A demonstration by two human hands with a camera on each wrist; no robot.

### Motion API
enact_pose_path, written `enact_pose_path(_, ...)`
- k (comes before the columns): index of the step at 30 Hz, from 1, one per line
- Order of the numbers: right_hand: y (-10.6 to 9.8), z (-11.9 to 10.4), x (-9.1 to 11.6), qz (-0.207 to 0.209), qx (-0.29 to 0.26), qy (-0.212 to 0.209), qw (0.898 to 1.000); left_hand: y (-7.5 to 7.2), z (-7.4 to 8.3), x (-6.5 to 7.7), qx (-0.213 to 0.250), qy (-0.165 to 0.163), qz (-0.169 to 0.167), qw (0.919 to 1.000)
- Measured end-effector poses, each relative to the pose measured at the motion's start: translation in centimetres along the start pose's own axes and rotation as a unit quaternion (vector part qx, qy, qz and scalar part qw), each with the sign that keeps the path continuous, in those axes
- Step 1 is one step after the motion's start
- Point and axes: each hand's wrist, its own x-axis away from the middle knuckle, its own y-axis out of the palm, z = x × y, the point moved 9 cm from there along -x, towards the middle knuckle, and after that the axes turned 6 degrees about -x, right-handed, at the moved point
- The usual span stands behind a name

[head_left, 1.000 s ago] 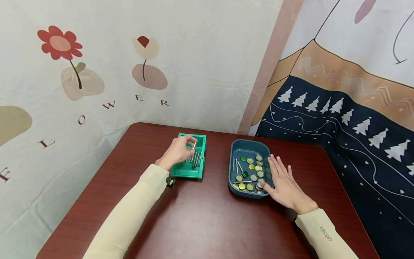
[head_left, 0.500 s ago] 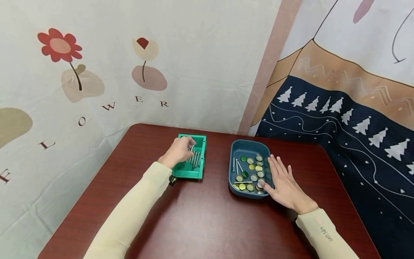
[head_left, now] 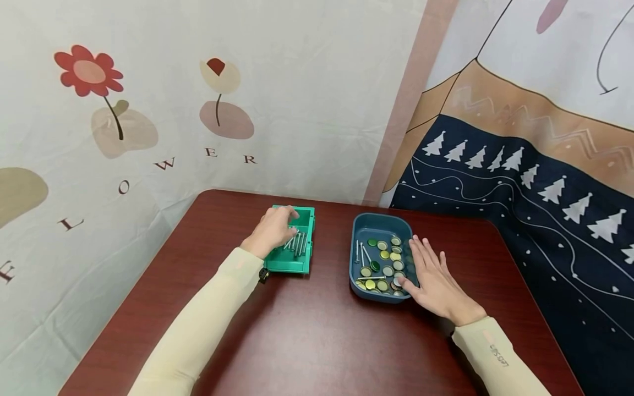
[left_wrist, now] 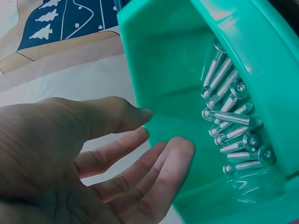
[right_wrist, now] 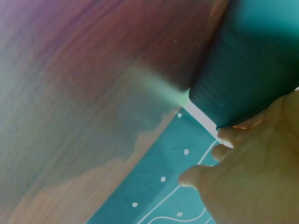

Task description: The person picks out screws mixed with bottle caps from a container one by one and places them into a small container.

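- Wall cloth (head_left: 317, 99): six letters, F-L-O-W-E-R; right sleeve (head_left: 497, 356): "Lets", the rest unclear.
- One green bin (head_left: 289, 266), near the table's (head_left: 317, 341) far edge: overlapping bolts (head_left: 300, 245), uncountable; left hand (head_left: 270, 231) above, fingers parted, holding nothing.
- One blue tray (head_left: 378, 221): four loose bolts (head_left: 371, 278), many caps (head_left: 384, 254); right hand (head_left: 438, 283), fingers straight, touches its right wall.

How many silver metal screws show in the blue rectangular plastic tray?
4: one screw along the tray's left wall, a second screw beside it, a third screw slanting towards a green round bottle cap, a fourth screw crosswise at the near end. More may lie hidden.
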Motion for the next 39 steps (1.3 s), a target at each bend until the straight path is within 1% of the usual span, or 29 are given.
enact_pose_path(6,0.1,0.0,0.0,-0.003,-0.002,0.004,1.0,-0.4,1.7,0.6,-0.008,0.024,0.01,0.9996)
enact_pose_path(9,0.2,0.0,0.0,-0.004,-0.003,0.004,1.0,-0.5,2.7,0.8,-0.023,0.037,0.015,0.9989)
enact_pose_path(14,0.2,0.2,-0.1,-0.007,-0.004,0.002,1.0,-0.5,4.6,1.0,-0.056,0.067,0.028,0.9958)
enact_pose_path(20,0.3,0.4,-0.3,-0.015,-0.007,0.006,1.0,-0.1,7.2,1.2,-0.069,0.109,0.025,0.9914)
enact_pose_path(25,0.3,0.6,-0.3,-0.021,-0.011,0.012,1.0,0.6,9.4,1.6,-0.09,0.143,0.023,0.9854)
enact_pose_path(28,0.3,0.6,-0.2,-0.022,-0.012,0.014,1.0,1.2,10.6,1.7,-0.112,0.162,0.019,0.9803)
enact_pose_path(31,0.2,0.5,-0.1,-0.023,-0.015,0.014,1.0,1.8,11.7,1.7,-0.139,0.185,0.015,0.9727)
enact_pose_path(34,0.2,0.4,-0.1,-0.018,-0.015,0.01,1.0,2.4,13.0,1.9,-0.17,0.209,0.017,0.9629)
enact_pose_path(37,0.1,0.3,-0.1,-0.014,-0.015,0.006,1.0,2.9,14.4,2.2,-0.203,0.232,0.019,0.951)
enact_pose_path(39,0.1,0.4,-0.2,-0.015,-0.014,0.007,1.0,3.4,15.2,2.3,-0.222,0.244,0.015,0.9439)
